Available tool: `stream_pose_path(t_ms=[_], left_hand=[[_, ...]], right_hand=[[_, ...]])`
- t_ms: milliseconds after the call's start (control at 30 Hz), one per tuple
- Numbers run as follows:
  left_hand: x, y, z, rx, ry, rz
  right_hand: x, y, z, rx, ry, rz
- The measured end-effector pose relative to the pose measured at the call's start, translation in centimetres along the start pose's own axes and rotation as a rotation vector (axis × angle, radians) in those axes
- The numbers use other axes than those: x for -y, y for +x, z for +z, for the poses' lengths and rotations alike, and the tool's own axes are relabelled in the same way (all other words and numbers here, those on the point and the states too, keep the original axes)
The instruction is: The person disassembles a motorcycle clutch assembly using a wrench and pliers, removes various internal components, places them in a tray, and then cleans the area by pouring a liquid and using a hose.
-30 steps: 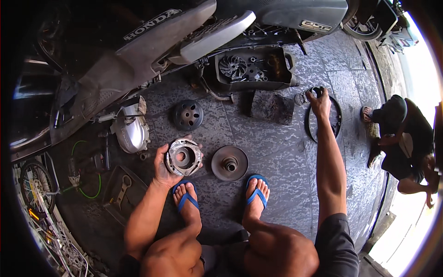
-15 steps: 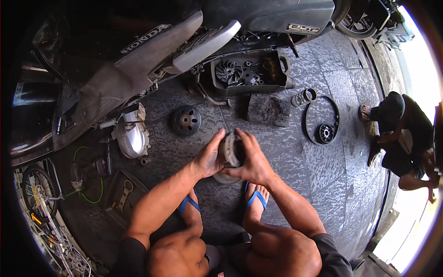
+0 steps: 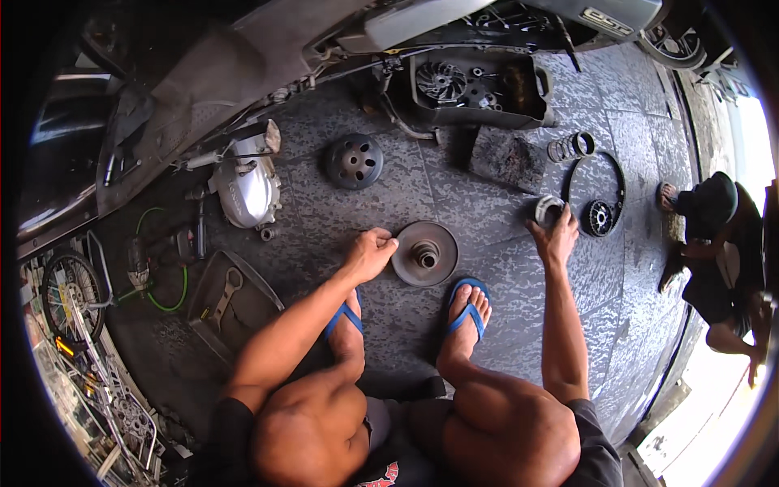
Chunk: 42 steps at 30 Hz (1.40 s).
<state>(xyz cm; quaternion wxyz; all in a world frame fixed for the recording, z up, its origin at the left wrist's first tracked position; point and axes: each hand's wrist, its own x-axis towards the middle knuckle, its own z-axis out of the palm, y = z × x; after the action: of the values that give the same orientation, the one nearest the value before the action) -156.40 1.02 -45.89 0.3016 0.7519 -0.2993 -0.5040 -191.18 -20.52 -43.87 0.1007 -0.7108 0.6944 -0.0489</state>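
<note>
In front of my feet is a round metal pulley disc [image 3: 444, 264] with a raised hub at its centre. My left hand [image 3: 372, 255] is closed at the disc's left edge, fingertips pinching the rim. Out to the right, my right hand [image 3: 557, 234] grips a short grey metal collar [image 3: 549, 208], ring-shaped and hollow. That collar is low, just left of a black drive belt [image 3: 622, 180] and a dark round toothed part [image 3: 599, 218]. A coil spring [image 3: 571, 147] lies beyond it.
A dark clutch bell [image 3: 355, 161], a blackened block [image 3: 508, 157] and a parts tray [image 3: 487, 120] lie ahead. A silver engine cover [image 3: 246, 191] and a tray with a wrench [image 3: 226, 299] are left. The scooter [image 3: 235, 81] spans the far side; a person [image 3: 718, 252] crouches right.
My hands have parted from the collar they held together. My right hand has carried it away to the right; my left has come to the disc's rim. The view has shifted.
</note>
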Motion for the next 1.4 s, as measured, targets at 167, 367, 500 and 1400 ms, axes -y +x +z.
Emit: stream_pose_path(t_ms=[167,367,500,1400], left_hand=[[0.3,0.0,0.6,0.030,0.215,-0.027],[-0.9,-0.1,1.1,-0.029,0.282,0.058],[-3.1,-2.2,0.8,-0.069,0.247,0.096],[-11.5,-4.5,-4.8,0.546,-0.851,0.122]], right_hand=[[5.9,-3.7,-1.0,-0.166,0.187,-0.278],[15.5,-12.9,-2.1,0.576,0.243,-0.568],[16.2,-11.7,-1.6,0.700,0.169,-0.560],[18.4,-10.6,-7.0,0.584,1.018,-0.550]])
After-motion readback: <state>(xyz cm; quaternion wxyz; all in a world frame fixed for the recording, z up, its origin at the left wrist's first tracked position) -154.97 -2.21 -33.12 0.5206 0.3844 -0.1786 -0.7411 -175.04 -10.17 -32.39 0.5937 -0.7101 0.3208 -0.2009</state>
